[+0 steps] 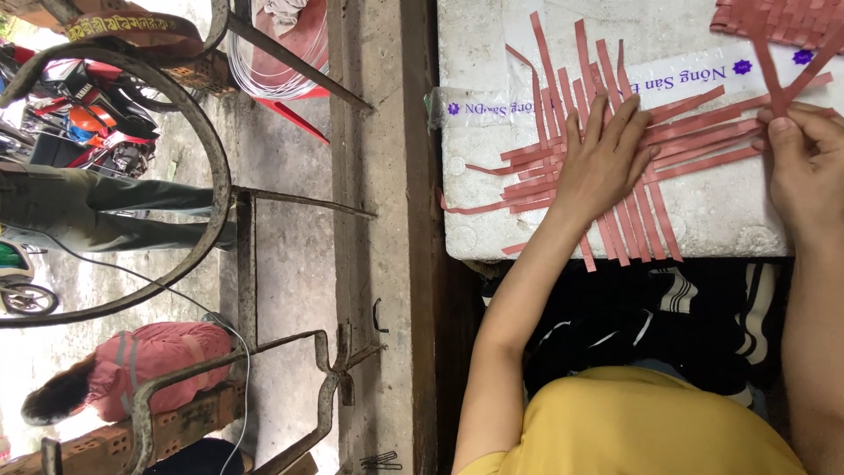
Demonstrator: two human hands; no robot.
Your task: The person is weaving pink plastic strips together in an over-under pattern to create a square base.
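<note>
Your left fingers [615, 119] lie spread and flat, pressing the half-woven mat of reddish-brown strips [607, 167] onto the white foam box [721, 211]. Your right fingers [787, 123] pinch the ends of several loose strips just right of that mat. A finished woven piece [778, 18] lies at the box's far right corner, apart from the mat.
</note>
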